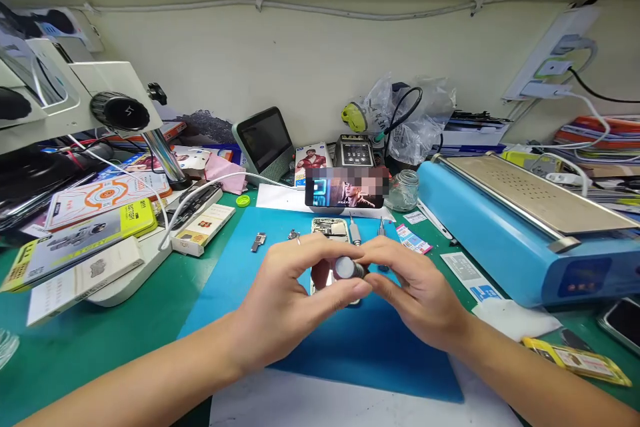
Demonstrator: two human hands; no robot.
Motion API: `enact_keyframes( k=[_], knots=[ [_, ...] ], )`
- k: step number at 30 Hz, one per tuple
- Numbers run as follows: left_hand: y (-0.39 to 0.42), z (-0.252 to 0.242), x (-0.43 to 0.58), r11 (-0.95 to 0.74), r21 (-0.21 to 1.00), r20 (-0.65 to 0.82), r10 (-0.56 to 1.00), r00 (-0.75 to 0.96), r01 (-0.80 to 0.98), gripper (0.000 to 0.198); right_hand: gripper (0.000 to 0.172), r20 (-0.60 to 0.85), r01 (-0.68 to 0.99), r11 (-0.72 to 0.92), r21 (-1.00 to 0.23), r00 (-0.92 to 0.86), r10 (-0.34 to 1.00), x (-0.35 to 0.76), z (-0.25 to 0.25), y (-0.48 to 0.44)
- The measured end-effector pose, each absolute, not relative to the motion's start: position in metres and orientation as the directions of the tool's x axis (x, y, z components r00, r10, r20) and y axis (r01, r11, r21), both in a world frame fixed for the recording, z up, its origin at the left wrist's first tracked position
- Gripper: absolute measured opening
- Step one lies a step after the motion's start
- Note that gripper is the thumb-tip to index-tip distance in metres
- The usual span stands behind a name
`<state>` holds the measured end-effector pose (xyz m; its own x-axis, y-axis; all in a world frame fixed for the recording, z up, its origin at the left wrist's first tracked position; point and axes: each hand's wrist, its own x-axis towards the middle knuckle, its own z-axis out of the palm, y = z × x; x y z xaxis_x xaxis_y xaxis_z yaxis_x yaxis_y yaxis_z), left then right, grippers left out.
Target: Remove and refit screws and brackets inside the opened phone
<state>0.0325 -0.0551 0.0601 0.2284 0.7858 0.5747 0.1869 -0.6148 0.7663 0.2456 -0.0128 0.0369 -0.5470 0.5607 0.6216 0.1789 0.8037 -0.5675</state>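
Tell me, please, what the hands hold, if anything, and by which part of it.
A small dark cylinder with a grey round end is held by its side between the left hand and right hand; contacts are partly hidden.

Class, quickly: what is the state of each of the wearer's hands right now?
Left hand: closed, holding a small grey-ended cylinder.
Right hand: closed, holding the same cylinder.

Mat (370, 353) blue, table (165, 293) dk green, wall (200, 53) cream. Heater (500, 240) blue w/ tan top (545, 193), dk dots in rows. Cap (243, 201) lime, cloth (227, 172) pink. Box (107, 195) wht w/ orange rings. Cylinder (345, 268) lt grey at end.
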Motion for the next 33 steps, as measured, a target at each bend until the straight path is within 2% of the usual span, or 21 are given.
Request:
enact_keyframes(
  k=[7, 19, 21, 24, 26, 28, 30, 32, 33],
  knots=[
    [-0.061, 0.052, 0.036, -0.654, 0.75, 0.616, 0.744, 0.258, 0.095, 0.014, 0.019, 0.569, 0.136, 0.799, -0.586, -0.633, 0.525, 0.244, 0.036, -0.017],
    [-0.065, 0.051, 0.038, -0.66, 0.742, 0.618, 0.741, 0.262, 0.116, 0.01, 0.017, 0.572, 0.084, 0.814, -0.574, -0.67, 0.473, 0.242, 0.035, -0.018],
    [-0.065, 0.051, 0.038, -0.669, 0.734, 0.623, 0.731, 0.278, 0.115, 0.011, 0.026, 0.58, 0.08, 0.82, -0.566, -0.668, 0.466, 0.243, 0.034, -0.019],
    [-0.062, 0.057, 0.035, -0.697, 0.708, 0.635, 0.699, 0.329, 0.113, 0.018, 0.063, 0.636, 0.069, 0.854, -0.515, -0.638, 0.435, 0.246, 0.03, -0.022],
    [-0.059, 0.064, 0.028, -0.698, 0.706, 0.626, 0.694, 0.356, 0.118, 0.028, 0.08, 0.67, 0.099, 0.874, -0.476, -0.603, 0.433, 0.249, 0.027, -0.023],
    [-0.056, 0.071, 0.017, -0.658, 0.735, 0.59, 0.739, 0.326, 0.161, 0.032, 0.083, 0.69, 0.171, 0.871, -0.461, -0.548, 0.473, 0.252, 0.024, -0.022],
    [-0.055, 0.074, 0.004, -0.613, 0.741, 0.563, 0.79, 0.243, 0.275, 0.024, 0.077, 0.698, 0.25, 0.85, -0.463, -0.488, 0.524, 0.255, 0.022, -0.02],
    [-0.058, 0.071, -0.003, -0.628, 0.666, 0.595, 0.773, 0.221, 0.402, 0.014, 0.07, 0.7, 0.273, 0.825, -0.494, -0.439, 0.564, 0.257, 0.021, -0.017],
    [-0.061, 0.065, -0.003, -0.671, 0.594, 0.62, 0.733, 0.28, 0.444, 0.011, 0.067, 0.698, 0.272, 0.812, -0.516, -0.417, 0.582, 0.257, 0.021, -0.015]
  ],
)
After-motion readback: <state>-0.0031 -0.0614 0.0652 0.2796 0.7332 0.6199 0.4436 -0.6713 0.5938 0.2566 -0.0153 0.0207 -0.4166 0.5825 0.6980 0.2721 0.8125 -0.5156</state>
